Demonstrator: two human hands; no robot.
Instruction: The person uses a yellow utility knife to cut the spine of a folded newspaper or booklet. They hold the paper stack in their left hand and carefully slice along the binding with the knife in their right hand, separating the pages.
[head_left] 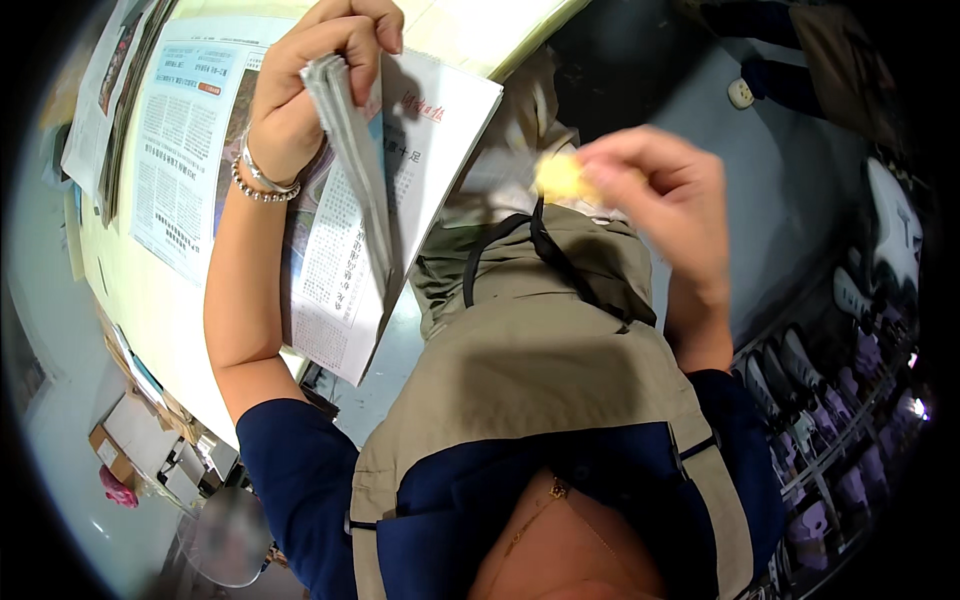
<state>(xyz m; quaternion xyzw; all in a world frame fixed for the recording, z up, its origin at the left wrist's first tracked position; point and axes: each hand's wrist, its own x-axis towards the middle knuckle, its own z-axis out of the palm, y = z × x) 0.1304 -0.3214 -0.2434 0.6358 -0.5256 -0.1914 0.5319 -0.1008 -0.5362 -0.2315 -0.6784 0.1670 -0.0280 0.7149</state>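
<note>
Nearest the camera is the person's chest: a beige apron (pixel 540 370) with a black strap over a dark blue shirt (pixel 300 470), both forearms rising from the lower edge.

The right hand (pixel 665 195) is lifted over the apron's top edge, its fingers pinched together on a small yellow piece (pixel 560 177), soft-edged and too blurred to tell what it is made of.

The left hand (pixel 310 80) is raised higher and further out, above the desk's edge, with beaded bracelets (pixel 262 182) at its wrist. Its fingers are curled tight around a folded newspaper (pixel 345 130); the gripped fold stands up narrow in the fist, and the loose pages hang down and spread toward the apron, the lower corner reaching past the desk's edge.

Beyond the hand, the pale yellow desk (pixel 150 300) carries more newspapers (pixel 175 150) lying flat, side by side, some stacked at the far left.

Below the desk on the left sit cardboard boxes (pixel 120 440) on the floor. To the right, past the grey floor, rows of shoes (pixel 850 420) fill a rack.
</note>
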